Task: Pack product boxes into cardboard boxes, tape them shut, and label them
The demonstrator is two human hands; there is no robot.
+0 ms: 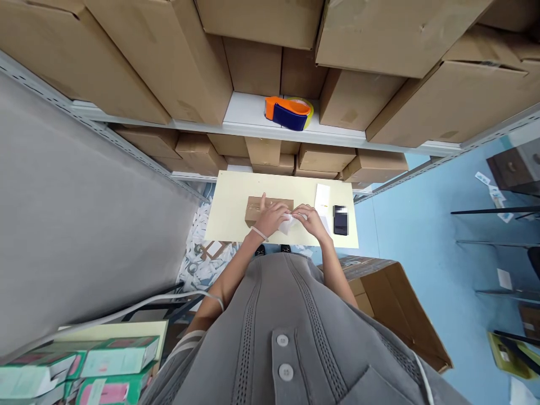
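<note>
1. We see the left hand (271, 218) resting on the near right part of a small brown cardboard box (265, 209) that lies flat on the pale yellow desk (230, 216); one finger points up over the box's top.
2. The right hand (311, 219) is just beside the left, and between them both hands pinch a small piece of white paper (287, 225), the grip of each closed on it with the fingertips.
3. The white paper sits at the right end of the box, touching or just over its edge; we cannot tell whether it is stuck to the box.
4. A white band circles the left wrist.
5. To the right of the hands a white slip (323, 199) lies on the desk, and just beside it, further right, a dark phone (340, 220).
6. On the white shelf (248, 112) above the desk an orange and blue tape dispenser (289, 112) stands between large cardboard cartons (169, 56).
7. An open carton (396, 309) stands on the blue floor to our right of the person.
8. At the lower left lie green and pink packets (113, 360).
</note>
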